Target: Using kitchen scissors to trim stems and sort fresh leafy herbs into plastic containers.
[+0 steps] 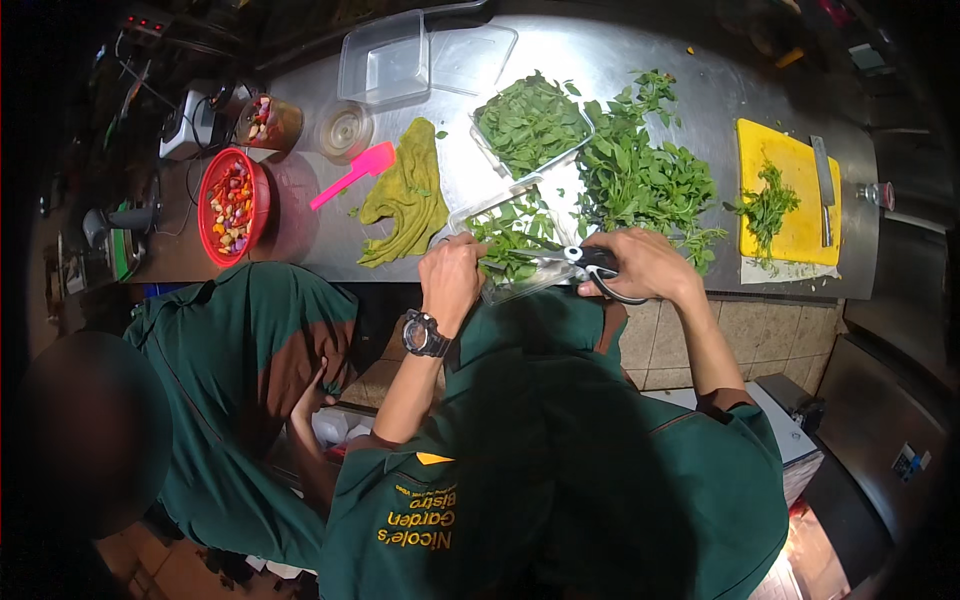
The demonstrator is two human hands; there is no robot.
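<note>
My right hand (637, 262) grips black-handled scissors (574, 255), their blades pointing left over a clear plastic container (517, 292) at the table's front edge. Cut green leaves (510, 232) lie in that container. My left hand (452, 274), with a watch on the wrist, is closed at the container's left side near the blade tips; whether it holds a stem or the rim is hidden. Behind stands a second clear container full of green leaves (532, 124). A large heap of leafy herb sprigs (649, 180) lies on the steel table just beyond my right hand.
On the right, a yellow cutting board (795, 225) bears a knife (822, 172) and herbs. Left are an olive cloth (409, 202), a pink scoop (360, 171), a red basket of chopped vegetables (232, 210) and an empty clear tub (386, 60). Another person (240, 390) is close on my left.
</note>
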